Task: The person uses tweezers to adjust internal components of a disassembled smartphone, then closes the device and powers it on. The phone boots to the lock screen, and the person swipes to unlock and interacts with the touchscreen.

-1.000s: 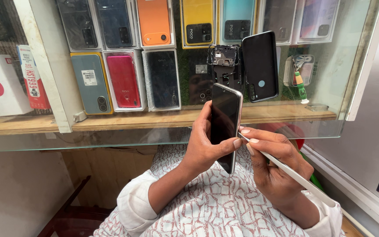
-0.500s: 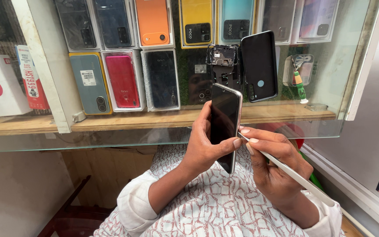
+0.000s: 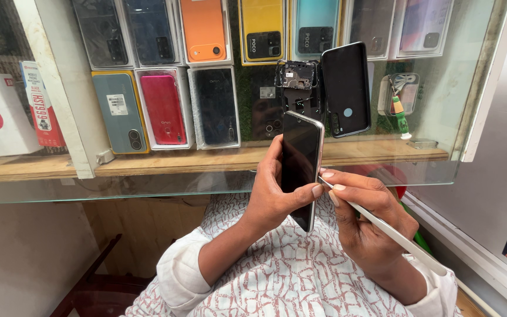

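Behind a glass pane, a wooden shelf (image 3: pixel 206 161) is carrying rows of phone back covers (image 3: pixel 162 108) in red, orange, yellow and teal, and one opened phone body (image 3: pixel 297 94) is leaning there with its inner parts showing.

In front of the glass, the left hand (image 3: pixel 277 196) is closing around a dark smartphone (image 3: pixel 300 167), with the thumb on the near edge and the fingers wrapping the far edge. The phone is standing nearly upright above the person's lap, so its long axis is running up and down, the top end pointing to the shelf and leaning slightly right; the dark screen is facing left.

The right hand (image 3: pixel 365 220) is pinching a thin white tool (image 3: pixel 394 235) like a pen, and its tip is touching the phone's right edge near the middle.

I judge the phone to be light but stiff, smooth and slippery on the glass face, and fragile if bent or dropped. Holding it by the two long metal edges, as now, seems safest. The tool looks rigid and very light.
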